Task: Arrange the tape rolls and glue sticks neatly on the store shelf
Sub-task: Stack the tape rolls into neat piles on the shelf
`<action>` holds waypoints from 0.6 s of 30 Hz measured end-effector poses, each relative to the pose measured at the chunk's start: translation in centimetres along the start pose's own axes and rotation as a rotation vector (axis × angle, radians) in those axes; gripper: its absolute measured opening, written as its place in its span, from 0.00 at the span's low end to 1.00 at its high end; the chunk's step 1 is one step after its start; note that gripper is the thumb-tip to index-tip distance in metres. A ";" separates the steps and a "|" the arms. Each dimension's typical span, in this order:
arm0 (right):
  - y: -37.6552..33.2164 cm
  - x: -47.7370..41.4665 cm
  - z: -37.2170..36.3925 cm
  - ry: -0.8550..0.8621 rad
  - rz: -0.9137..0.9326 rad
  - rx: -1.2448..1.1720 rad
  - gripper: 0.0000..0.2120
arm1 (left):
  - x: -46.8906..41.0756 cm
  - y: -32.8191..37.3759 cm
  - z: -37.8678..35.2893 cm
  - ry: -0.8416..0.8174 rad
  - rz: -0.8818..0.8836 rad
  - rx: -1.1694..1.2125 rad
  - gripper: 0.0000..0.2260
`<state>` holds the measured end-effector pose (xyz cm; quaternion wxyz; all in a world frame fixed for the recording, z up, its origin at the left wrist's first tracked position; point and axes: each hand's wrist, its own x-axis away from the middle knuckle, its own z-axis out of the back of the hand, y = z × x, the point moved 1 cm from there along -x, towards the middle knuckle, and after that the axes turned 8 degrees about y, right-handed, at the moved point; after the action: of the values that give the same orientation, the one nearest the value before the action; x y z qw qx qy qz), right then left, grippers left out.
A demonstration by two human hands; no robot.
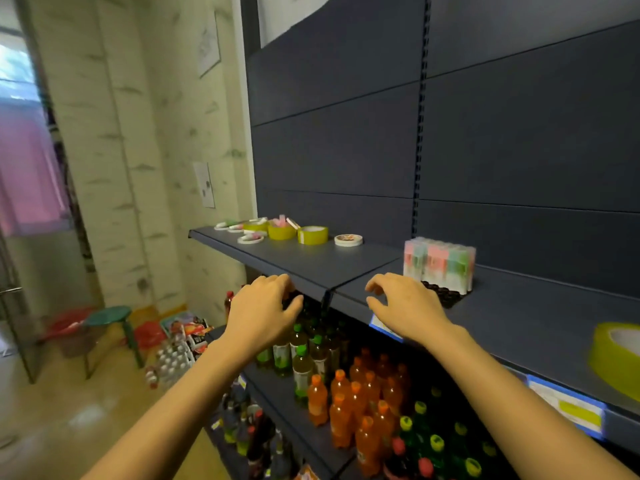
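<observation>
Seen from the head view, the left hand curls its fingers at the front edge of the shelf; I cannot tell whether it holds anything. The right hand hovers spread and empty near the glue sticks. Several tape rolls cluster far left; a lone roll sits far right.

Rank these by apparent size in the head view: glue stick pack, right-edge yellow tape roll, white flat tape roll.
1. Glue stick pack and right-edge yellow tape roll: about alike; the roll is nearer and cut off by the frame, so unranked.
2. Smallest: white flat tape roll.
</observation>
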<state>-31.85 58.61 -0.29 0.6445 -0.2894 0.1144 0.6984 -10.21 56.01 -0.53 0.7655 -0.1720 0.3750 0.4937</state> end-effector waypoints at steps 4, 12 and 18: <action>-2.0 -3.5 -3.2 -0.019 -0.076 0.003 0.13 | -1.5 -4.7 -1.3 0.003 -0.019 0.049 0.13; -3.3 -10.3 -7.3 -0.077 -0.205 0.063 0.13 | -5.7 -9.7 -5.4 -0.038 -0.043 0.077 0.12; -1.9 -15.9 -11.2 -0.099 -0.285 0.094 0.12 | -9.8 -11.9 -10.7 -0.080 -0.042 0.120 0.13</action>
<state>-27.15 39.67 -0.15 0.7547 -0.2375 0.0728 0.6072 -6.28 37.66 -1.61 0.7990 -0.1139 0.3694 0.4607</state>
